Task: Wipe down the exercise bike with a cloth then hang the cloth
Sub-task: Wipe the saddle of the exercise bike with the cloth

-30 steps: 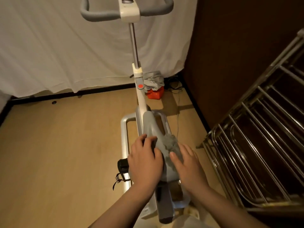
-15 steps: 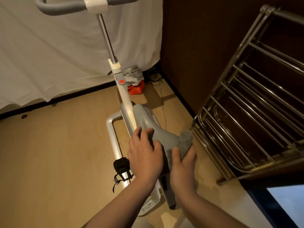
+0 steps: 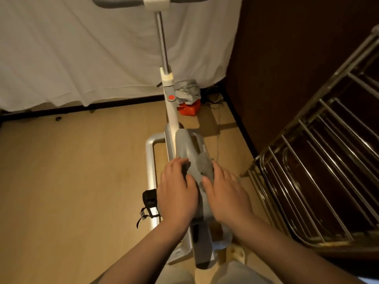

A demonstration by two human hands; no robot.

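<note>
The exercise bike stands below me, its grey seat (image 3: 184, 148) pointing away and its white post (image 3: 171, 111) rising to the handlebar (image 3: 155, 1) at the top edge. My left hand (image 3: 177, 193) rests on the left side of the seat, fingers curled over it. A grey fluffy cloth (image 3: 204, 166) lies on the seat's right side. My right hand (image 3: 226, 193) presses flat on the cloth with straight fingers, covering most of it.
A metal drying rack (image 3: 320, 167) stands close on the right, against a dark brown wall. A white sheet (image 3: 82, 54) hangs behind the bike. A red box (image 3: 189, 109) with grey fabric on it sits on the wooden floor. A black pedal (image 3: 149, 199) sticks out left.
My right hand has slid the cloth from the seat's right flank up onto its top side. The view has swung back left, so the rack sits further right.
</note>
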